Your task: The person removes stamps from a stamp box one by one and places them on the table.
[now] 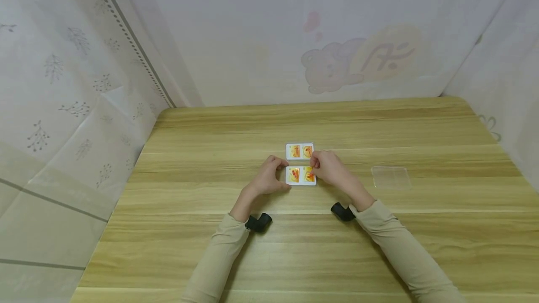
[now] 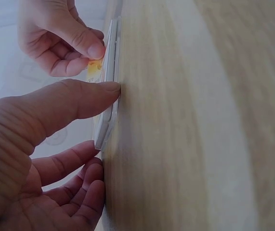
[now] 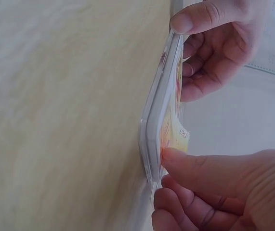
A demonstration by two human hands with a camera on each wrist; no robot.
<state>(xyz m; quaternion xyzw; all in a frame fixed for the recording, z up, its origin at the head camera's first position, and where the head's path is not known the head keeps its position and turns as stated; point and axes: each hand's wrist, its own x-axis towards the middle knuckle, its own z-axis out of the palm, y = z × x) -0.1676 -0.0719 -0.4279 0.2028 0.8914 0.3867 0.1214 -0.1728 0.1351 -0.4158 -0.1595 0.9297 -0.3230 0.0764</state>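
A flat white card in a clear plastic case (image 1: 301, 183) lies on the table, bearing two orange-yellow stamps side by side. My left hand (image 1: 267, 176) holds the case at its left end, thumb on the near edge and a forefinger at the far edge. My right hand (image 1: 331, 168) pinches the right stamp (image 3: 179, 138) between thumb and fingers. That stamp has a toothed edge and a printed "1.20"; part of it stands up off the card. The left stamp (image 1: 294, 175) lies flat.
Just beyond is a second clear case (image 1: 301, 159) with two similar stamps. A transparent plastic cover (image 1: 391, 178) lies to the right on the wooden table (image 1: 202, 153). Pale printed curtains (image 1: 236, 36) stand behind and at the sides.
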